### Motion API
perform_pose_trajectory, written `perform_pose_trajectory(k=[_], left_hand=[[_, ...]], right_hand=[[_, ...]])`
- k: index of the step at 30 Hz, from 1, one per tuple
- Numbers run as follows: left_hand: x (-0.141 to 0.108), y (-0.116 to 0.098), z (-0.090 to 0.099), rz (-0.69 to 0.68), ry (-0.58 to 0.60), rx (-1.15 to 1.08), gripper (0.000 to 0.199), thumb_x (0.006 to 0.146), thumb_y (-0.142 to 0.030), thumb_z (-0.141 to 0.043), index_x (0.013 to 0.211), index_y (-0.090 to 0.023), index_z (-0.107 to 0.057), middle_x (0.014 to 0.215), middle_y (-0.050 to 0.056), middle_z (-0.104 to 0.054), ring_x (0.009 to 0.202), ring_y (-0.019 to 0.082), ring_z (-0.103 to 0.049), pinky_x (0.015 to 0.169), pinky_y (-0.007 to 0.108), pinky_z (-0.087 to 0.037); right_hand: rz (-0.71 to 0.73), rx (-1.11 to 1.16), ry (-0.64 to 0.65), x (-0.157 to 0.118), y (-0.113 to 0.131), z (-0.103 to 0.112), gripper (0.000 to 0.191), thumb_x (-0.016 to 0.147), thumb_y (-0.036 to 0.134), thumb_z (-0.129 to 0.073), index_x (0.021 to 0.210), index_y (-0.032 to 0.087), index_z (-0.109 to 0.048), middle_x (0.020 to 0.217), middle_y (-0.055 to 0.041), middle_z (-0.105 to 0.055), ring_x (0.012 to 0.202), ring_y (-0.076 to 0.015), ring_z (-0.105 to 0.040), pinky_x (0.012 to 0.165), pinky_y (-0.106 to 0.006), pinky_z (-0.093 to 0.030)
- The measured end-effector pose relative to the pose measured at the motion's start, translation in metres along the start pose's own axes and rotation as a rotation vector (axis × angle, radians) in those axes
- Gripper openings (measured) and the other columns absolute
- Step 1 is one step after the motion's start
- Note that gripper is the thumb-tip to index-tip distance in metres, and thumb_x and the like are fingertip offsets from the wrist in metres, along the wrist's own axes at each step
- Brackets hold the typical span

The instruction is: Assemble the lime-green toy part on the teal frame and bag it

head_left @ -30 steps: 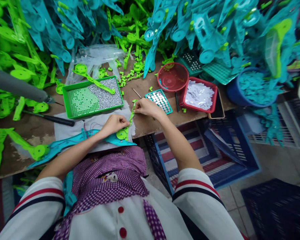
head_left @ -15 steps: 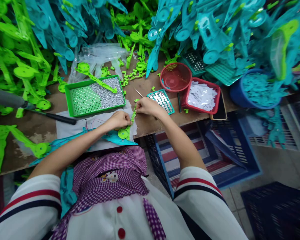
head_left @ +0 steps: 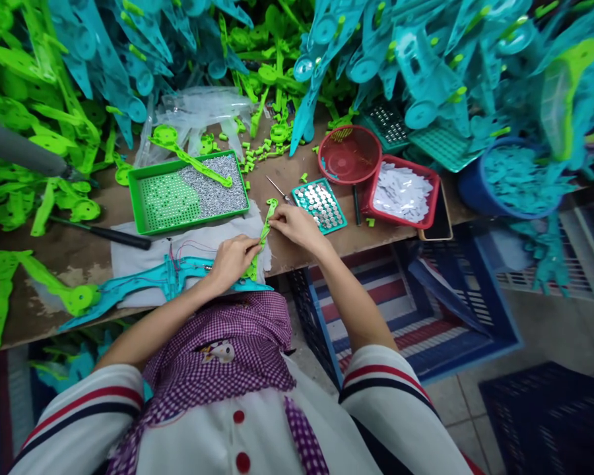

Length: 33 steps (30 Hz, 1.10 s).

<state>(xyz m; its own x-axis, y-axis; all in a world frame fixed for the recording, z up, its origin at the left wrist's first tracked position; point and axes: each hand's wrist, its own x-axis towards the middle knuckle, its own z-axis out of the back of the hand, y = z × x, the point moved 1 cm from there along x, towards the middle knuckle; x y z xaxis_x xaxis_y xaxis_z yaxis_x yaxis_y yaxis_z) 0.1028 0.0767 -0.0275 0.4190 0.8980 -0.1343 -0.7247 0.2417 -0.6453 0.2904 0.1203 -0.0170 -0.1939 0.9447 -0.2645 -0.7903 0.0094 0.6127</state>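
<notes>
Both hands are at a narrow lime-green plastic part (head_left: 266, 231) that stands nearly upright in the view, at the right end of the grey cloth. My left hand (head_left: 233, 259) pinches its lower left side with closed fingers. From the right, my right hand (head_left: 293, 225) has its fingertips closed against the upper half. Below them a long turquoise plastic piece (head_left: 148, 275) lies along the table's front edge, thin red wires rising from its middle. Its right portion is partly hidden by my left hand and forearm. Whether a small item sits between my right fingertips cannot be made out.
A green tray (head_left: 143, 224) of small metal pieces stands behind the cloth (head_left: 133, 247). To the right are a teal tray (head_left: 340, 229) of silver discs, a screwdriver (head_left: 278, 189) and red containers (head_left: 349, 158). Turquoise and green parts pile up behind; a blue crate (head_left: 505, 340) sits below.
My left hand has shifted slightly down and its forearm has swung right, uncovering more of the turquoise piece and wires. More of the green part's upper end shows above my right fingers.
</notes>
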Motion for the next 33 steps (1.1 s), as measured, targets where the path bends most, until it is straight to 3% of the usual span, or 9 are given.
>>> perform_pose_trajectory(k=[13,17,22,28,33], left_hand=[[-0.002,-0.005,-0.003,-0.067,0.035,0.17,0.022,0.095,-0.022,-0.055,0.105,-0.018,-0.075,0.089,0.008,-0.07,0.081,0.02,-0.067,0.073,0.029,-0.048],[-0.003,-0.001,-0.004,-0.083,0.028,0.145,0.023,0.096,-0.023,-0.055,0.106,-0.019,-0.075,0.086,0.007,-0.069,0.082,0.019,-0.066,0.073,0.028,-0.047],[-0.004,0.002,-0.005,-0.099,0.033,0.098,0.024,0.095,-0.022,-0.055,0.108,-0.02,-0.075,0.087,0.007,-0.069,0.082,0.019,-0.067,0.075,0.027,-0.049],[0.002,-0.001,-0.001,-0.121,0.07,0.137,0.023,0.094,-0.02,-0.054,0.102,-0.021,-0.076,0.089,0.006,-0.071,0.081,0.019,-0.066,0.075,0.028,-0.051],[-0.001,0.004,0.005,-0.209,0.102,0.075,0.027,0.094,-0.016,-0.052,0.108,-0.022,-0.074,0.096,0.006,-0.07,0.09,0.019,-0.066,0.084,0.03,-0.052]], right_hand=[[0.167,0.113,-0.04,-0.012,-0.019,-0.013,0.024,0.087,0.03,-0.064,0.106,0.017,-0.07,0.096,-0.005,-0.06,0.089,-0.0192,-0.058,0.079,-0.031,-0.043],[0.099,0.052,-0.088,-0.007,-0.01,-0.016,0.015,0.082,0.027,-0.064,0.095,0.018,-0.067,0.095,-0.0055,-0.063,0.089,-0.0211,-0.057,0.077,-0.031,-0.04],[-0.02,0.003,-0.08,-0.004,0.005,-0.018,0.017,0.078,0.023,-0.06,0.095,0.021,-0.064,0.09,-0.0055,-0.068,0.093,-0.026,-0.057,0.079,-0.035,-0.038],[0.054,0.027,-0.285,-0.04,0.005,-0.043,0.03,0.092,0.027,-0.048,0.116,0.021,-0.066,0.116,-0.0107,-0.071,0.111,-0.0261,-0.06,0.095,-0.041,-0.039],[0.129,0.017,-0.222,-0.062,0.006,-0.06,0.033,0.098,0.03,-0.044,0.12,0.028,-0.068,0.132,-0.0064,-0.068,0.129,-0.0216,-0.057,0.113,-0.046,-0.029]])
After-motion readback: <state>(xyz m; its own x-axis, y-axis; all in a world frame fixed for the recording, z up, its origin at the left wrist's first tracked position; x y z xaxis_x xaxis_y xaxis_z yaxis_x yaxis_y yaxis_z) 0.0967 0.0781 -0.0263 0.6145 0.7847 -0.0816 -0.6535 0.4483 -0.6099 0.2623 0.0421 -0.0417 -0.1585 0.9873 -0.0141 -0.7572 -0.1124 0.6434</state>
